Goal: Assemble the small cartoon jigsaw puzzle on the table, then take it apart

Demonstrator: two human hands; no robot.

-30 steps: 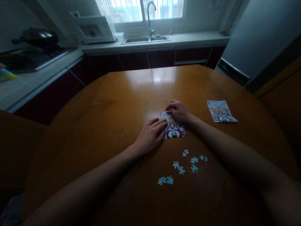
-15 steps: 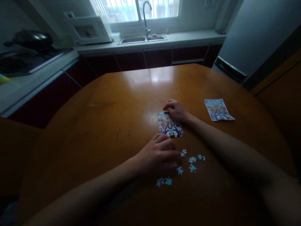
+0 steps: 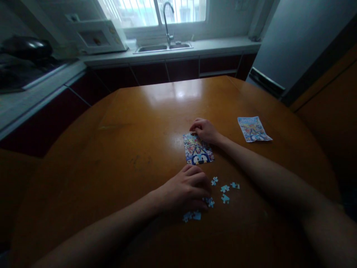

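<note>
A nearly rectangular jigsaw puzzle (image 3: 198,150) lies on the table, crowded with small colourful figures and a large blue dog face at its near edge. My right hand (image 3: 205,131) rests over its far right corner, fingers curled and pinched at a puzzle piece by the far edge, mostly hidden. Closer to me, my left hand (image 3: 188,188) is bent down over the tabletop, its fingertips closed at a puzzle piece (image 3: 205,200) that they partly cover. Beside them lie several loose light-blue pieces, among them one piece (image 3: 225,199) to the right and another (image 3: 196,215) below.
A creased picture sheet (image 3: 253,129) lies to the right on the brown wooden table (image 3: 156,115). Beyond the table stand a counter with a sink (image 3: 163,47), a white microwave (image 3: 97,37) and a wok (image 3: 26,47) on the stove. A fridge (image 3: 292,44) is at the right.
My left hand has shifted slightly down and its fingers have settled by the loose pieces. My right hand stays at the puzzle's far edge. The whole view has slid slightly left.
</note>
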